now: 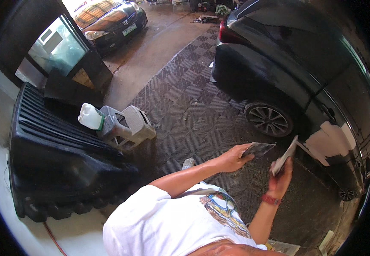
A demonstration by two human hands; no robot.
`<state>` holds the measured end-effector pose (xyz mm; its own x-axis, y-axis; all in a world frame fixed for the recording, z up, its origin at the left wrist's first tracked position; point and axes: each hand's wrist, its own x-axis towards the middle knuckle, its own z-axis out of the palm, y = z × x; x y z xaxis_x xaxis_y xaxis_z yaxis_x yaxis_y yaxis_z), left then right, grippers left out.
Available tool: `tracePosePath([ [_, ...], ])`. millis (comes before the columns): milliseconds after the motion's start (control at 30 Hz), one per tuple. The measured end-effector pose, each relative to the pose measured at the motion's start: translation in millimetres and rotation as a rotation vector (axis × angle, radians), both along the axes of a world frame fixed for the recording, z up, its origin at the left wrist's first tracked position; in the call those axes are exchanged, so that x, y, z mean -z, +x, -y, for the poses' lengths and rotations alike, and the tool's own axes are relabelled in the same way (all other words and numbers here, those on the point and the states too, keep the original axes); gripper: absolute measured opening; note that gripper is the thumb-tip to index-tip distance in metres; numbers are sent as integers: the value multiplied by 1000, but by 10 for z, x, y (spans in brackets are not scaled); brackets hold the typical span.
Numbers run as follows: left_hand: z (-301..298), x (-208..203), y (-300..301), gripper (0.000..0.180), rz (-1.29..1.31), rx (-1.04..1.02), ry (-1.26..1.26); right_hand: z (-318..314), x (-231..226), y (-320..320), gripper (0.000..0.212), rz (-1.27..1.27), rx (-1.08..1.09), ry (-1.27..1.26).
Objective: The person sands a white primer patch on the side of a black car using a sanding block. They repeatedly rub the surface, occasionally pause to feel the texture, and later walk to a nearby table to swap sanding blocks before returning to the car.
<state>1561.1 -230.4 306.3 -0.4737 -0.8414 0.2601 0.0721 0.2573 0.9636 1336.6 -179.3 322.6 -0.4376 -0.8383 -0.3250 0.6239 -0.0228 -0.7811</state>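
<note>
My left hand [235,158] grips a thin dark flat plate [259,149] by one edge, its far end pointing right. My right hand [281,174], with a red band on the wrist, is closed around a pale, narrow flat board [286,156] that tilts up toward the car. The two flat pieces are close together but look apart. Just right of the board, a pale filler patch [330,143] covers part of the dark car's [274,55] lower side, behind the wheel [269,119]. Whether either piece carries filler is not clear.
At left, grey plastic stools [127,126] stand with a white jug [92,116] on top. A large black ribbed plastic liner [65,158] leans along the wall. Another car [108,21] is parked beyond. Dark patterned matting [185,98] covers the floor.
</note>
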Motion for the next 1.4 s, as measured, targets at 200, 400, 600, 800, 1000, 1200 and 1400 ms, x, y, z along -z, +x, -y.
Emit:
tracePosePath([
  [200,443,-60,627,32,166,-14,62,547,114,1065,56,-913,-354,-173],
  [400,712,-126,1347,30,64,-167,72,1215,315,1673,48,-504,-170,-116],
  [600,1085,252,1989,30,294,326,307,1169,139,2283,53,-913,-466,-176],
  [800,1059,415,2010,72,-585,166,872,1522,133,2319,60,-526,-472,-139],
  [1000,1319,592,2366,70,-392,-19,644,1349,314,2528,57,-173,-695,-232],
  [1200,1576,377,2339,33,73,-125,193,1603,902,2342,30,383,-481,178],
  [1400,1857,360,2042,35,166,-85,168,2418,236,2088,42,-224,-120,-94],
])
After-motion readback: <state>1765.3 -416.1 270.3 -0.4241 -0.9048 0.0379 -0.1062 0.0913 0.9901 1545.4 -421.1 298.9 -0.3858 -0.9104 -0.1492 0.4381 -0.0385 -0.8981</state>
